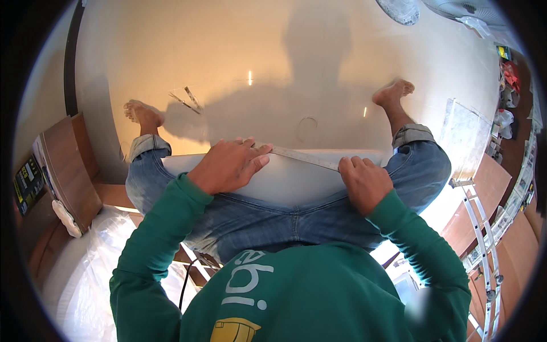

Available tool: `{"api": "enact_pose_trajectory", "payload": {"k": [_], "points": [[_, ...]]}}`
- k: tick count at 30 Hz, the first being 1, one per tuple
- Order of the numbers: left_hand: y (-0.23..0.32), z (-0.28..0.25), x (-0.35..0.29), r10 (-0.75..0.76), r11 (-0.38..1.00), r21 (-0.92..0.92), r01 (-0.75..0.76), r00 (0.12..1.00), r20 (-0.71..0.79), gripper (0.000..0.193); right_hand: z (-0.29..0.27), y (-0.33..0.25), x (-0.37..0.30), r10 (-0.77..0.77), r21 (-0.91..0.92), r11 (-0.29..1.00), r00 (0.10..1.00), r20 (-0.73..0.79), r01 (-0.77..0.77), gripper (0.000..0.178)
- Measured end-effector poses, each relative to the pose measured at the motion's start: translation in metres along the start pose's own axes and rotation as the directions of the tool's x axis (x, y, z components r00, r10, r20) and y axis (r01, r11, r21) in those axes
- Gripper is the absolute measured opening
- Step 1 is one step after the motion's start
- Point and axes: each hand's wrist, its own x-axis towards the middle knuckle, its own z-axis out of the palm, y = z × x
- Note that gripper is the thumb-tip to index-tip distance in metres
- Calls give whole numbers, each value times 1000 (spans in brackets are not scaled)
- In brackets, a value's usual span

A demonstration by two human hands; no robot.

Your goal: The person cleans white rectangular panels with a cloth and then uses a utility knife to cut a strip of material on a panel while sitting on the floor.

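Head view: looking straight down past a green sweatshirt (319, 285) at the person's lap, with both bare hands in sight.
Ruler-like strip (306, 158): thin and pale, it spans the gap between the two hands, slanting down to the right above the panel.
White panel (285, 185): rests over the lap between the thighs, its long straight edge facing away from the body.
Left hand (227, 166): back upward at the strip's left end, fingers over it and thumb apart from them; whether they pinch it, I cannot tell.
Right hand (366, 183): fingers curled together and clamped on the strip's right end.
Jeans (239, 219): blue, cuffs rolled up, knees spread wide.
Floor (239, 34): pale and glossy; two slim dark tools (192, 100) lie near the left foot (145, 117), while the right foot (394, 98) is planted well apart.
Left side: a brown board (68, 168) beside crumpled clear plastic (105, 268).
Right side: a metal ladder (483, 245); at upper right, part of a fan (467, 9).
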Motion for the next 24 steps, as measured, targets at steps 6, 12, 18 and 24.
{"api": "enact_pose_trajectory", "payload": {"k": [6,12,18,24], "points": [[20,-17,-7,-53,998,-36,55,996,71,46,-10,4,-9,-20,0,1000,1000,14,20,8],[4,-27,-49,-97,995,-2,97,995,17,45,-18,-39,-13,-39,-8,999,995,-90,38,8],[-7,-28,-55,-127,991,50,126,992,6,49,-20,-65,-7,10,0,1000,996,-88,-10,8],[-12,-32,-42,-145,989,-6,146,988,46,51,-11,-54,4,3,2,1000,995,-100,-3,8]]}}
